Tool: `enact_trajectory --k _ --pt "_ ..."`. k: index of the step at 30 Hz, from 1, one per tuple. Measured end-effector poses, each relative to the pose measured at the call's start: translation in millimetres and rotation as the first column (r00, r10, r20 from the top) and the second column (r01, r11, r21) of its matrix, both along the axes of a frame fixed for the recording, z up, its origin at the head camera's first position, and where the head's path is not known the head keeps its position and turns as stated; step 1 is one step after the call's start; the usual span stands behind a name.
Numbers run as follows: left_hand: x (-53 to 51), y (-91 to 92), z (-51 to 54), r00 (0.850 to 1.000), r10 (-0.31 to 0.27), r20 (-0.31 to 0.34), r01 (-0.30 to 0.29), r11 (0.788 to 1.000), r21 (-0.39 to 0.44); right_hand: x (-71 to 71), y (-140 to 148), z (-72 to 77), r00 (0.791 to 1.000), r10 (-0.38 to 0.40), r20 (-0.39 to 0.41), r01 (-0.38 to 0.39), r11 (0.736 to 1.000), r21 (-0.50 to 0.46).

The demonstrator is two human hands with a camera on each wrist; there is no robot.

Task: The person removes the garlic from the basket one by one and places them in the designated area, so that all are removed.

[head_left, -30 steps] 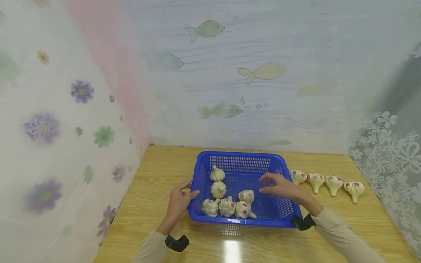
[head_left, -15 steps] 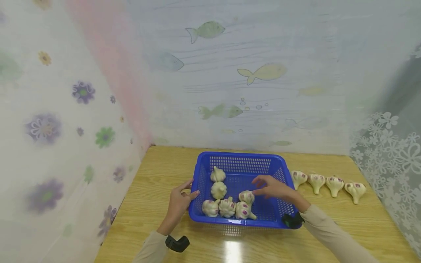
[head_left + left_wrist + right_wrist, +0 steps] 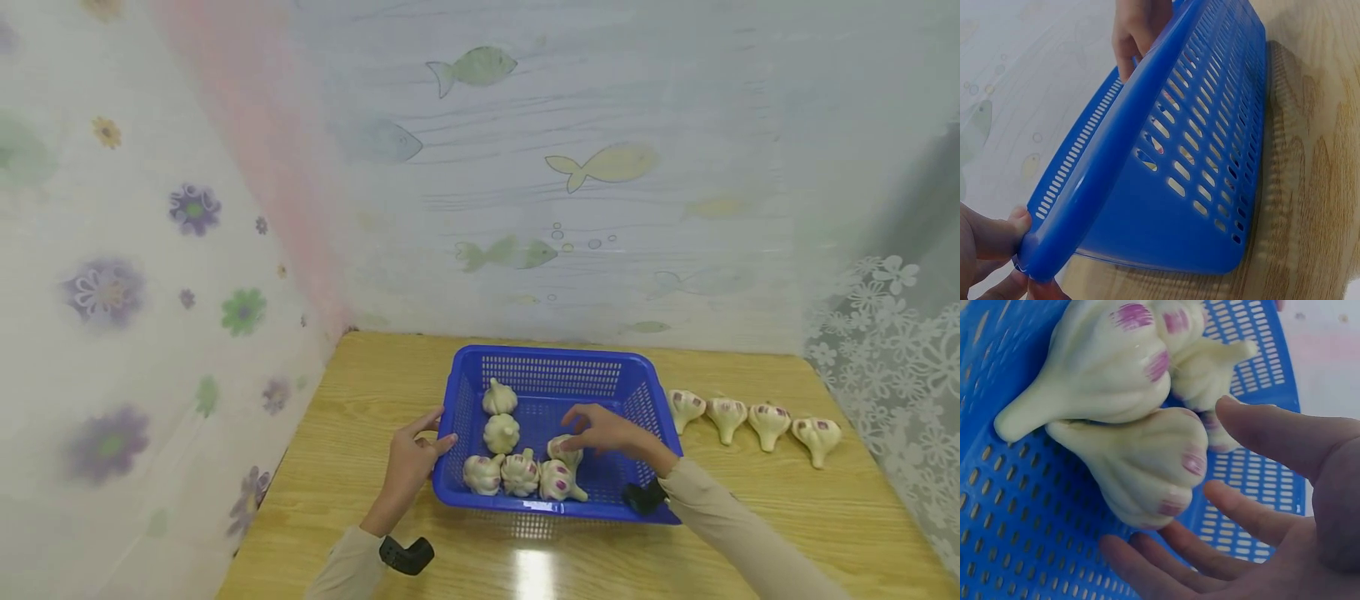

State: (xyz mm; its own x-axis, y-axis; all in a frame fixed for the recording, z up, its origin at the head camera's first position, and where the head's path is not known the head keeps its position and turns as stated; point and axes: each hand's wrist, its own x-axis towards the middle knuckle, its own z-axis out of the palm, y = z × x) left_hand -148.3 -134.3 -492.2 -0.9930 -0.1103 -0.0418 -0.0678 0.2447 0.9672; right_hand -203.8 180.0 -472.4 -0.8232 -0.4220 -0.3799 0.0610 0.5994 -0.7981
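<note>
My left hand (image 3: 408, 467) grips the left rim of a blue plastic basket (image 3: 551, 351); in the left wrist view its thumb and fingers pinch the basket's corner. Inside the basket, my right hand (image 3: 606, 429) hovers beside a garlic bulb (image 3: 1147, 465) with purple patches. The right wrist view shows its thumb and fingers spread around that bulb, not closed on it; whether a fingertip touches it I cannot tell. A larger-looking bulb (image 3: 1107, 365) lies against it. Two more bulbs line the front side, and two paler ones, including this garlic (image 3: 501, 433), stand along the left.
Several garlic bulbs (image 3: 769, 425) lie in a row on the wooden table (image 3: 757, 517), right of the basket. A wall with painted fish (image 3: 506, 252) rises behind the table. A flower-patterned wall (image 3: 187, 333) stands at the left, and a sheet with white flowers hangs at the right.
My right hand has moved left and slightly down inside the basket, from near its right side to the garlic bulb. The left hand stays on the rim.
</note>
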Motion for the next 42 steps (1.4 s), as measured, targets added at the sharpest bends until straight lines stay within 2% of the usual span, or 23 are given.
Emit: enact_trajectory --k 7,12,15,27,34,42 --pt "-0.6 1.3 -0.7 1.0 0.001 0.004 -0.001 1.0 -0.016 -2.3 -8 -5.1 0.999 -0.033 0.018 0.032 0.998 0.061" --pt "-1.0 1.5 0.3 1.0 0.001 0.004 -0.001 1.0 -0.015 -5.3 -12 -6.2 1.0 0.003 -0.022 0.0 0.994 0.108" --pt "-1.1 1.7 1.3 1.0 -0.001 0.001 0.001 1.0 -0.011 -7.4 -13 -7.9 0.999 0.027 -0.041 -0.023 0.995 0.101" --pt "0.2 0.0 1.1 1.0 0.002 0.011 -0.002 1.0 0.002 -13.1 -18 -14.3 0.999 0.026 -0.032 -0.024 0.997 0.075" --pt "0.5 1.5 1.2 1.0 0.013 0.008 -0.013 1.0 -0.012 -14.9 -14 -7.1 0.997 0.004 -0.078 0.0 0.999 0.054" --pt "0.4 1.9 -0.3 1.0 0.021 0.018 -0.021 1.0 0.008 -17.0 -2 11.4 0.994 -0.018 -0.104 0.014 0.999 -0.033"
